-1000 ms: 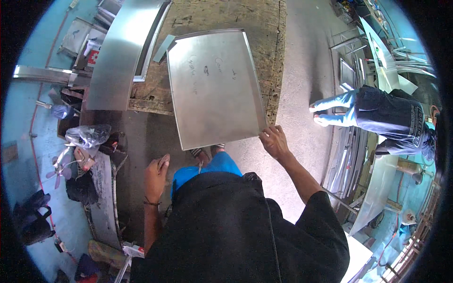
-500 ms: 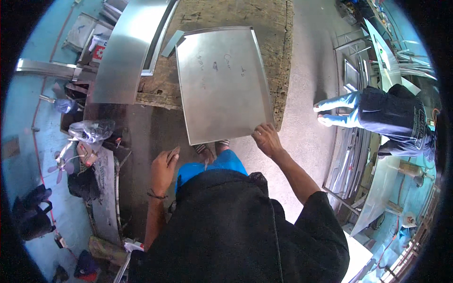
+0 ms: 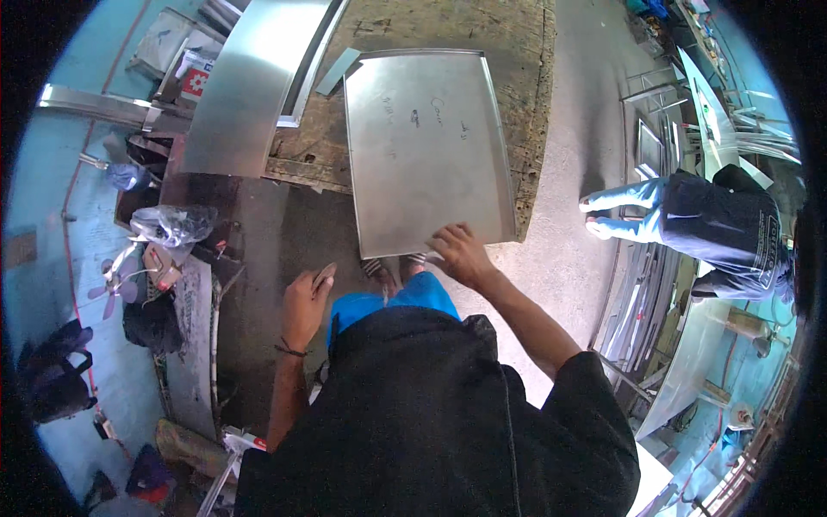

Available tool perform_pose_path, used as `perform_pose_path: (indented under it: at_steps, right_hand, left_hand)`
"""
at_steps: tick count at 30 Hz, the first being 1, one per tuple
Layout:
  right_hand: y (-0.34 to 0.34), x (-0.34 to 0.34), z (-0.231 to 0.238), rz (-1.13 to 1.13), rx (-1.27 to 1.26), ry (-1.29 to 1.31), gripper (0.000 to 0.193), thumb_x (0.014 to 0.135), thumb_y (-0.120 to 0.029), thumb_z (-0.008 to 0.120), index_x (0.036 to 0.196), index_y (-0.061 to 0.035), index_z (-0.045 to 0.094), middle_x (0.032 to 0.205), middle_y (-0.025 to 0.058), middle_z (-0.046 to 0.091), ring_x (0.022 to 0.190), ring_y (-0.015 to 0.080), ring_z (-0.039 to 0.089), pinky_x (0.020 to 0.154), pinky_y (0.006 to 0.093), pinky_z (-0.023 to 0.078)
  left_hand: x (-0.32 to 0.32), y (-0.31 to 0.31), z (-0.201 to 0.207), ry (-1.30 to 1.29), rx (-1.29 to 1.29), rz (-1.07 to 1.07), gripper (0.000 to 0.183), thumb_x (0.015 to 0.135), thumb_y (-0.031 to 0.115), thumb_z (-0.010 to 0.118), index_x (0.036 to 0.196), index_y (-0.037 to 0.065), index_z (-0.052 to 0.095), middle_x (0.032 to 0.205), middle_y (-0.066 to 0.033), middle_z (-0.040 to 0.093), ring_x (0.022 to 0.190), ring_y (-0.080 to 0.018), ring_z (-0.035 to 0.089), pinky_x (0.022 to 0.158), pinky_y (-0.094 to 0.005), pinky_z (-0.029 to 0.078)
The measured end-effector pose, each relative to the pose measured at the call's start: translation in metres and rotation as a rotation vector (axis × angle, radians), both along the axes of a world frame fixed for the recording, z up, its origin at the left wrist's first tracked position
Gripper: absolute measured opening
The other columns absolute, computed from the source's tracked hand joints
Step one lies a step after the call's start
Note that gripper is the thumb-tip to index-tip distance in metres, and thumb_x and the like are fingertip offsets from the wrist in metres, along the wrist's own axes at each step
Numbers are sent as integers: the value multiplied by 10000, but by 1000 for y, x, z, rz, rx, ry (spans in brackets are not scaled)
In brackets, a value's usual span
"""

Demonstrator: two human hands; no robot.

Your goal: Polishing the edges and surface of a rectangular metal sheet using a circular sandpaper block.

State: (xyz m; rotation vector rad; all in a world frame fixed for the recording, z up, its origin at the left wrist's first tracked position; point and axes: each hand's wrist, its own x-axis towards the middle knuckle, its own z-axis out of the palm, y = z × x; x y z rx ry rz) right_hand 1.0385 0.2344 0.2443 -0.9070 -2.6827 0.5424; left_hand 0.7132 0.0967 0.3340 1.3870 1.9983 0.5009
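The left hand (image 3: 304,303) is held up beside the blue shorts (image 3: 349,310), well apart from the panel, with its fingers bent; whether something thin is gripped cannot be told. The right hand (image 3: 461,257) is placed at the near edge of the metal panel (image 3: 431,172), its fingers curled over that edge; whether it is pinched or only touched cannot be told. The panel is laid on the wooden table (image 3: 396,26), its near part projecting past the table's edge. Dark handwriting is seen across its upper half. Since the earlier frames, the right hand has been shifted inward from the near right corner, while the panel's place on the table appears little changed. Beyond, a narrow strip (image 3: 338,71) is seen by the panel's far left corner, beside a large metal sheet (image 3: 245,86). Pale lettering is borne by a co-worker's dark shirt (image 3: 724,224).
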Motion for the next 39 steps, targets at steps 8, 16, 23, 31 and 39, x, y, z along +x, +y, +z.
perform_pose_path:
  at_steps: [8,16,23,31,39]
  right_hand:
    - [-7,-38,6,97,-91,-138,292,740,-237,768,970,-80,682,1061,103,658,1132,296,613,1016,460,451]
    - [-17,-111,-15,228,-9,-86,334,723,-250,763,1000,-82,682,1065,89,653,1117,277,593,991,444,450]
    - [-22,-117,-12,174,10,-46,227,794,-210,683,975,-73,692,1033,89,639,1117,266,584,993,446,449]
    - [-26,-114,-21,173,24,65,209,796,-177,679,987,-94,689,1053,99,654,1095,285,600,962,459,459]
    - [40,62,-1,-810,169,-107,295,833,-320,764,979,-77,681,950,116,657,953,334,632,815,501,486]
  left_hand:
    - [-16,-18,-23,-89,57,79,324,1006,279,660,1132,-15,713,1019,-218,707,948,-394,694,785,-459,532]
    - [-19,-22,-18,-117,106,54,329,1018,292,644,1162,7,721,992,-207,698,933,-389,685,778,-441,525]
    - [-26,-32,-29,-110,39,107,344,1029,298,630,1229,33,717,989,-191,695,890,-373,675,757,-439,517]
    - [-23,-21,-19,-117,57,57,357,1034,299,622,1239,19,706,1042,-214,703,969,-389,691,802,-453,534]
    - [-39,-28,-34,-129,39,96,358,1038,302,617,1204,-3,700,1051,-232,688,992,-402,683,809,-450,530]
